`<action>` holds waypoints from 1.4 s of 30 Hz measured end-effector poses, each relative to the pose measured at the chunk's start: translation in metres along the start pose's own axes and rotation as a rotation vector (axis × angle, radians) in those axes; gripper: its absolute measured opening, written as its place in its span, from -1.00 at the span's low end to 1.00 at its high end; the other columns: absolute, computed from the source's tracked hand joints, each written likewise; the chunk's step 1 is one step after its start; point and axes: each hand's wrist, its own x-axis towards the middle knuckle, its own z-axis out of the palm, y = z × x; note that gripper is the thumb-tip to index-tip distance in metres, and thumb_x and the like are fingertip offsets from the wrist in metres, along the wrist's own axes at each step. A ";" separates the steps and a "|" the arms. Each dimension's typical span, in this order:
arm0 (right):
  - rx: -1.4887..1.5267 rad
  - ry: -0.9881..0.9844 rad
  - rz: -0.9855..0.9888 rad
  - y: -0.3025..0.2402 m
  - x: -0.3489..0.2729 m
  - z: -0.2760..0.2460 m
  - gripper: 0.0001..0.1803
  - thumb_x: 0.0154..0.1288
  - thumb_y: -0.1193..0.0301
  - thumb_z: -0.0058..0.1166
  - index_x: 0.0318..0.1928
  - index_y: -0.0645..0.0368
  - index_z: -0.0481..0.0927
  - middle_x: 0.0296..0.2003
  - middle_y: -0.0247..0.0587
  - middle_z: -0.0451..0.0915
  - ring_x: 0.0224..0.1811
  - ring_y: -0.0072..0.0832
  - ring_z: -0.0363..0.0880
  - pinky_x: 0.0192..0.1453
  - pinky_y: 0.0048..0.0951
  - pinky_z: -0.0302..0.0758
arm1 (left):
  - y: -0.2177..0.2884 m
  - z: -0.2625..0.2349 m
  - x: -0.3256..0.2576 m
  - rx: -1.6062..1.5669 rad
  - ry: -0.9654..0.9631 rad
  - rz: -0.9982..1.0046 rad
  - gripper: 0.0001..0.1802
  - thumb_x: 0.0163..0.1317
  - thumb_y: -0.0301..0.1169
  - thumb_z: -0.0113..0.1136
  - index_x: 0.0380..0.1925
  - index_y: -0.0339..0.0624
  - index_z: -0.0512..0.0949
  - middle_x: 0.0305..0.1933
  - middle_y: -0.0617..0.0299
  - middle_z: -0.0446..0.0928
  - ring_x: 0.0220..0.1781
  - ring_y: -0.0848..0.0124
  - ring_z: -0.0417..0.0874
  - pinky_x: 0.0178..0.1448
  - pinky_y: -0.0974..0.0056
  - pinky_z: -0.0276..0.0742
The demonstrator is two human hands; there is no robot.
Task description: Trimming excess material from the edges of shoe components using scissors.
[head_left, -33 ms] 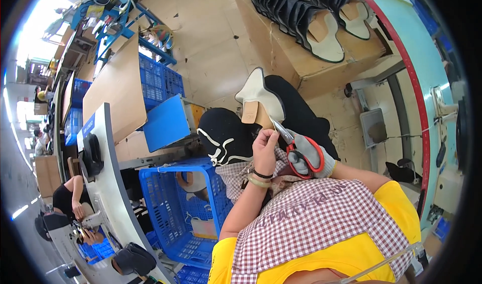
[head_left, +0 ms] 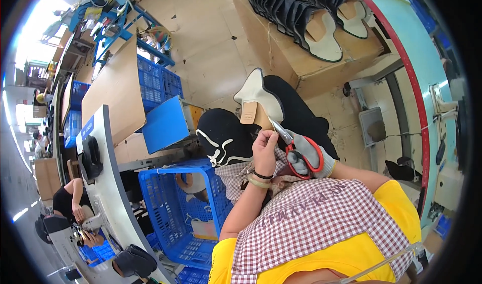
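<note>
A shoe upper, white-lined with a dark edge and a tan insert, lies across my dark-clothed knees. At its near end, the bare fingers of my left hand are pinched together on the edge; any thread between them is too small to make out. My right hand, in a grey glove, grips red-handled scissors. Their metal blades point up and left, the tips touching or nearly touching the upper just beside my left fingertips. A bangle and a dark band circle my left wrist.
Rows of similar uppers lie on a cardboard box at the far right. Left of my legs stands a blue plastic crate holding several pieces. Beyond it, a grey-white table edge runs along; a co-worker's arm is at a sewing machine.
</note>
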 end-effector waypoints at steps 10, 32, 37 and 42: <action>0.002 0.073 -0.040 0.009 0.002 0.006 -0.38 0.40 0.02 -0.08 0.39 -0.16 0.13 -0.49 -0.46 0.43 -0.66 -0.74 0.27 -0.66 -0.73 0.22 | -0.003 -0.003 -0.003 -0.132 -0.114 -0.009 -0.95 0.32 -0.53 0.08 -0.36 -0.23 0.47 -0.31 0.42 0.42 -0.14 0.59 0.46 0.06 0.45 0.40; -0.284 0.144 0.068 -0.006 -0.016 -0.010 -0.39 0.44 0.11 -0.12 0.39 0.01 0.13 -0.49 -0.46 0.43 -0.68 -0.79 0.22 -0.66 -0.77 0.19 | 0.012 -0.066 -0.052 0.694 -0.480 0.080 -0.90 0.08 -0.47 0.26 -0.39 -0.16 0.53 0.41 -0.28 0.07 0.52 0.02 -0.02 0.43 0.17 0.02; -0.356 0.111 0.063 -0.014 -0.017 -0.004 -0.33 0.42 0.05 -0.11 0.41 0.02 0.08 -0.48 -0.47 0.41 -0.66 -0.80 0.21 -0.64 -0.77 0.16 | 0.049 -0.055 -0.066 0.678 -0.318 0.198 -0.94 0.15 -0.57 0.14 -0.39 -0.23 0.45 0.38 -0.26 0.15 0.50 0.01 0.05 0.41 0.16 0.07; -0.453 0.113 0.095 -0.021 -0.020 0.003 -0.32 0.41 0.05 -0.09 0.42 -0.02 0.08 -0.49 -0.46 0.42 -0.67 -0.80 0.23 -0.63 -0.78 0.20 | 0.061 -0.031 -0.046 0.174 -0.062 0.370 -0.87 0.20 -0.66 0.00 -0.27 -0.26 0.35 -0.11 -0.02 0.55 -0.02 0.06 0.59 0.18 0.15 0.38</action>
